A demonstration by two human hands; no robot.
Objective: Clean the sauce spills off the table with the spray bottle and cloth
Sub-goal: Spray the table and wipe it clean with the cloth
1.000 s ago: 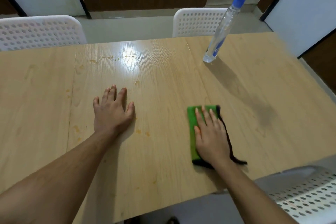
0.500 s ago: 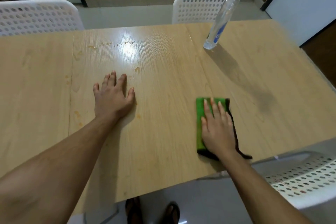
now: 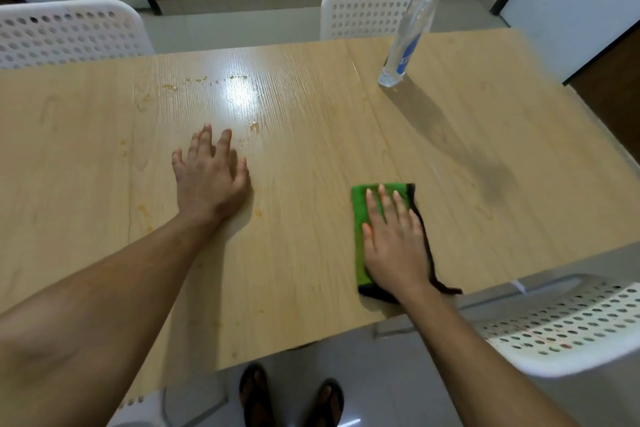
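A green cloth (image 3: 360, 218) with a dark edge lies folded near the front right of the wooden table (image 3: 311, 135). My right hand (image 3: 394, 243) presses flat on it with straight fingers. My left hand (image 3: 211, 177) rests flat on the bare wood at the middle left, fingers spread. Orange sauce spills (image 3: 201, 80) dot the far middle of the table, with more spots (image 3: 258, 213) beside and left of my left hand. A clear spray bottle (image 3: 412, 24) with a blue nozzle stands upright at the back right.
White perforated chairs stand at the far left (image 3: 69, 31), the far middle (image 3: 363, 10) and the near right (image 3: 571, 326). The table's front edge runs just behind my right wrist. My sandalled feet (image 3: 291, 399) show on the floor below.
The view has tilted down, so the table sits higher in frame and my feet appear. My right hand and the cloth have slid a little to the right. My left hand stays flat.
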